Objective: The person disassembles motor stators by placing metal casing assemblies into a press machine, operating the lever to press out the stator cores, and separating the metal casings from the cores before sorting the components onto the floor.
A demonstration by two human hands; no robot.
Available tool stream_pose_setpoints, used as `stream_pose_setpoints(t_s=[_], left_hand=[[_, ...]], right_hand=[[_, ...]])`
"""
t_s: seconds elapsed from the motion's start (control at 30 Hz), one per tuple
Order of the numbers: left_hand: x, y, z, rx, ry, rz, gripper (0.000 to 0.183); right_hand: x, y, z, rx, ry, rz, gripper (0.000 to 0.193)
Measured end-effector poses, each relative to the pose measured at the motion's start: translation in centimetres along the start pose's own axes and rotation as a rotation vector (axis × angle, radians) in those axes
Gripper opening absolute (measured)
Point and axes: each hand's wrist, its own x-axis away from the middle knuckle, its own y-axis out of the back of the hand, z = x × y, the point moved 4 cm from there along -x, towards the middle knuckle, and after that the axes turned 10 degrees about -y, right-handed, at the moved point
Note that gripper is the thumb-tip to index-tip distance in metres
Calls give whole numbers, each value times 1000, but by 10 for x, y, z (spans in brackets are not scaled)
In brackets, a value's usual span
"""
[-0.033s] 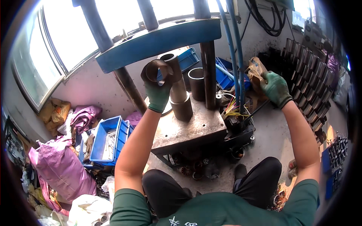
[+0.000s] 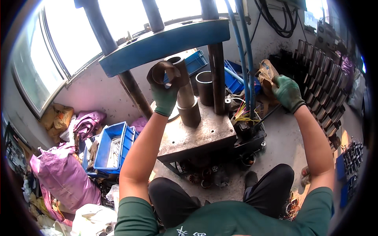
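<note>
Blue plastic bin (image 2: 112, 147) with metal parts, low left of fingers. Green-gloved left hand (image 2: 164, 96): fingers clamped round dark short metal tube (image 2: 162, 72), raised above grey steel surface (image 2: 197, 133). Dark stacked cylinder (image 2: 188, 100) just right. Green-gloved right hand (image 2: 288, 92): fingers curled on brown paper bag (image 2: 267, 74).

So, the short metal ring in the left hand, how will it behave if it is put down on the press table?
The metal ring looks rigid and thick-walled, so probably heavy for its size. On its curved side it may roll across the press table; flat on its end, likely stable. The left hand is gloved, which should help grip.
</note>
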Motion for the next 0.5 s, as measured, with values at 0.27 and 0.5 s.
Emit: stream_pose_setpoints(t_s=[0.27,0.5], left_hand=[[-8,-18,9,-1,82,45,73],[-14,-26,-4,-116,72,58,77]], right_hand=[[3,6,8,6,-47,61,28],[6,8,6,-28,-58,60,29]])
